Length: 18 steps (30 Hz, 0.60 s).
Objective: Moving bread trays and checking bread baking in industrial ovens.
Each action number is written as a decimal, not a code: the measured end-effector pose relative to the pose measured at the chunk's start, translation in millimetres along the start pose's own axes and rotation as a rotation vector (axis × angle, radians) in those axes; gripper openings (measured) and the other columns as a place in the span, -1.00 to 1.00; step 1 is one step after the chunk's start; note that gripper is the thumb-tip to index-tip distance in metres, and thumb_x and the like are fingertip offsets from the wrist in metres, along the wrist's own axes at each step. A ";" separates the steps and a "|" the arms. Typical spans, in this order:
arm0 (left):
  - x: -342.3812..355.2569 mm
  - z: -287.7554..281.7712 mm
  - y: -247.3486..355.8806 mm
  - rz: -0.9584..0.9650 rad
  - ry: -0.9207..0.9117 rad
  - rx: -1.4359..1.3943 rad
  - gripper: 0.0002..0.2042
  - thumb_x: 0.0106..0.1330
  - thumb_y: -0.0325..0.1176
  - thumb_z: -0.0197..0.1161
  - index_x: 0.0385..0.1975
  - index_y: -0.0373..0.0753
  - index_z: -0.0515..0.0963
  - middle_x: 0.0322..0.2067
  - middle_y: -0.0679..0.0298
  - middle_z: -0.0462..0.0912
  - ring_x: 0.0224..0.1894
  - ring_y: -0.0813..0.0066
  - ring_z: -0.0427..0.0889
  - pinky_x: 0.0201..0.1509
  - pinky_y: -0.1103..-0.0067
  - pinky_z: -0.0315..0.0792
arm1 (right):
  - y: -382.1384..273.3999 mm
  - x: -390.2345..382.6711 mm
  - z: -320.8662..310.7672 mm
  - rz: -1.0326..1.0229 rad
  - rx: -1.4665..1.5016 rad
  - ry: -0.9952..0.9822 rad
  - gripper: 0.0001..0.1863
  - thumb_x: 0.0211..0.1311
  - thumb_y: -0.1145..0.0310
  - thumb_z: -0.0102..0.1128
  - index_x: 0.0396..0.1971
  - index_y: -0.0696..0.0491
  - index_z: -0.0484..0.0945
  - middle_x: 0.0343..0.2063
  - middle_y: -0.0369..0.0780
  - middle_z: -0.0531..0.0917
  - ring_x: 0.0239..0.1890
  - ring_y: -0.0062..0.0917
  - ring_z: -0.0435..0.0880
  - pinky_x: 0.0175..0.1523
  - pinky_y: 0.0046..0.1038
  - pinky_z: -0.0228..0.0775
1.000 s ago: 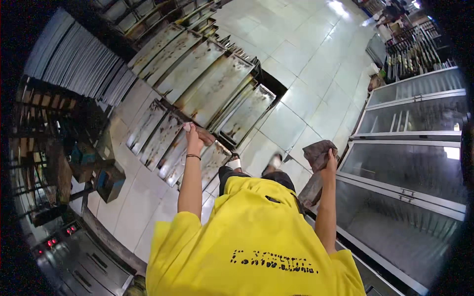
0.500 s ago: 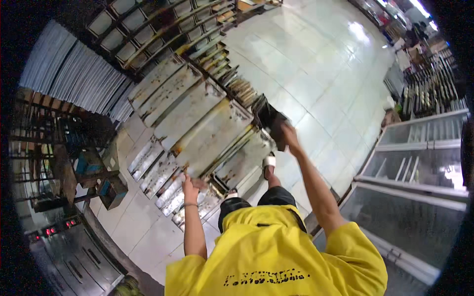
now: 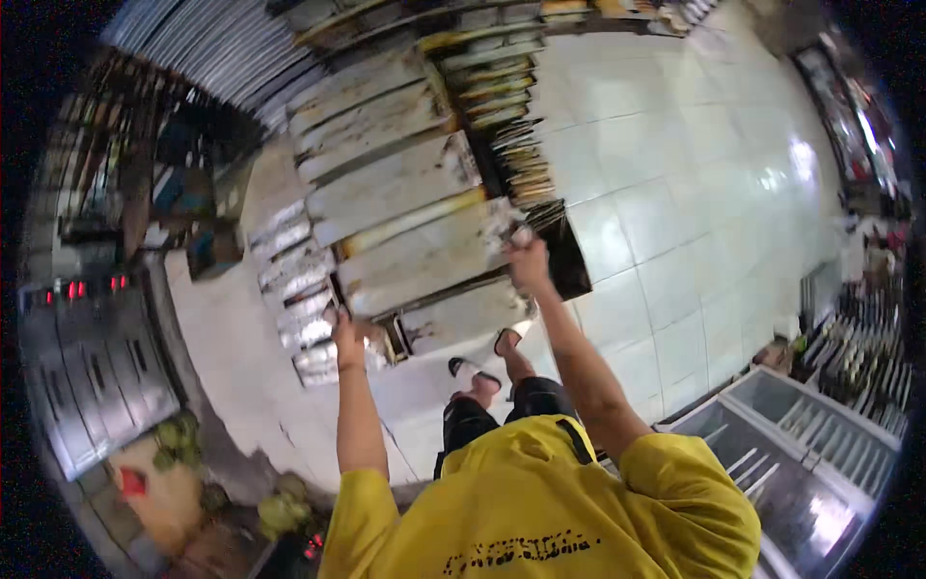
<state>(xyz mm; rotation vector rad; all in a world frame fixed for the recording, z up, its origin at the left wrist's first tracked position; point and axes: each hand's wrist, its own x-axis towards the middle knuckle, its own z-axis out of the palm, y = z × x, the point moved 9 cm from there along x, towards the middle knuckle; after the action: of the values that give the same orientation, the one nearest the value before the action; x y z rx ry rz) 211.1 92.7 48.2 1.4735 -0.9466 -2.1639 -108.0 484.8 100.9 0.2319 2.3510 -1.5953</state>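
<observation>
Long, pale metal panels [image 3: 405, 183] with rust and yellow-brown stains lie side by side in front of me. At the right end of one panel [image 3: 424, 256] my right hand [image 3: 529, 266] is closed, its fingers curled at the edge. My left hand [image 3: 347, 338] is at the left side of the panels, by the shiny silver pieces [image 3: 299, 289]; its fingers are blurred, so I cannot tell whether they grip. An open dark box [image 3: 569, 253] sits just right of my right hand.
Both feet [image 3: 492, 362] stand on pale floor tiles [image 3: 666, 222] close to the panels. Upright metal sheets [image 3: 212, 48] are packed at the far left. A steel unit with red lights [image 3: 92, 357] stands at the left; a glass-topped cabinet [image 3: 791, 454] is at the lower right.
My right hand has moved from the dark box to the panel's right end. My left hand has shifted slightly left and up. The whole view has turned, and my feet have moved.
</observation>
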 end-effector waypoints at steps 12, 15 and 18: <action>-74.6 53.9 -0.4 -0.039 0.360 0.248 -0.70 0.41 -0.16 0.16 -0.44 -0.28 0.52 -0.74 0.25 0.44 -0.87 0.39 0.32 -0.85 0.45 0.23 | 36.4 146.0 -311.5 0.268 0.133 -0.042 -0.84 0.33 0.34 0.12 -0.39 0.10 0.53 -0.65 -0.12 0.60 -0.81 -0.47 0.43 -0.76 -0.47 0.19; -86.2 69.2 -6.7 -0.055 0.319 0.213 -0.72 0.32 -0.17 0.25 -0.44 -0.28 0.50 -0.77 0.21 0.43 -0.91 0.33 0.31 -0.89 0.44 0.15 | 27.9 151.7 -313.7 0.295 0.237 -0.331 -0.86 0.26 0.35 0.19 -0.39 0.11 0.54 -0.61 -0.18 0.57 -0.70 -0.51 0.47 -0.66 -0.48 0.27; -83.9 59.9 6.0 -0.002 0.349 0.190 -0.74 0.32 -0.20 0.26 -0.43 -0.29 0.51 -0.74 0.22 0.45 -0.88 0.36 0.32 -0.86 0.47 0.16 | 12.0 129.5 -268.9 0.159 0.097 -0.284 -0.94 0.22 0.44 0.16 -0.36 0.10 0.55 -0.61 -0.21 0.56 -0.71 -0.54 0.45 -0.67 -0.51 0.23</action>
<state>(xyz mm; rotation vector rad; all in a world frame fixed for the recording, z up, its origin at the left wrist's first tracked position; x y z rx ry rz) 188.8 160.0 123.3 1.8642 -1.0410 -1.7721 -266.5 734.7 140.8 0.1937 1.9943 -1.5549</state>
